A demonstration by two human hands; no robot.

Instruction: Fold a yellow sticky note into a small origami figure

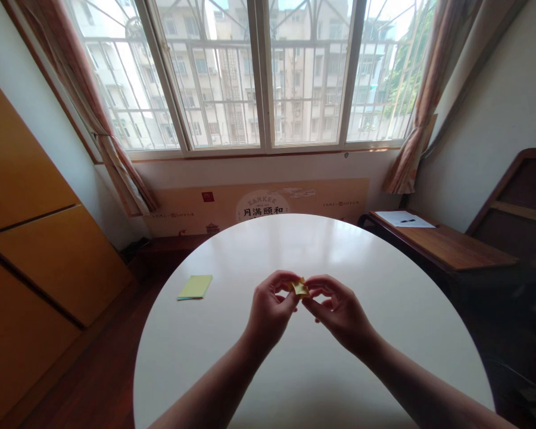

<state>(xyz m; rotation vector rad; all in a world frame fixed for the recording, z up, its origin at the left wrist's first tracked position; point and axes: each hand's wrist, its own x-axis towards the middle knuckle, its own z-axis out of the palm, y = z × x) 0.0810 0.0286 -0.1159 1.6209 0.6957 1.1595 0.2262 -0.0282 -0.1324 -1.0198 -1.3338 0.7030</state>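
Between my two hands, above the middle of the white round table (366,381), is a small folded piece of yellow paper (299,289) with several points, something like a star. My left hand (272,304) pinches its left side between thumb and fingers. On the other side, my right hand (337,307) grips the paper's right edge with thumb and forefinger. The fingertips cover part of the folds. To the left on the table lies a pad of yellow-green sticky notes (195,286), with a bluish layer showing at its lower edge.
A wooden side table (455,241) at the right bears a white sheet of paper (393,218) with a dark pen on it. Beyond the round table, a printed cardboard panel (183,205) stands under the window. An orange-brown cabinet (40,262) is at the left.
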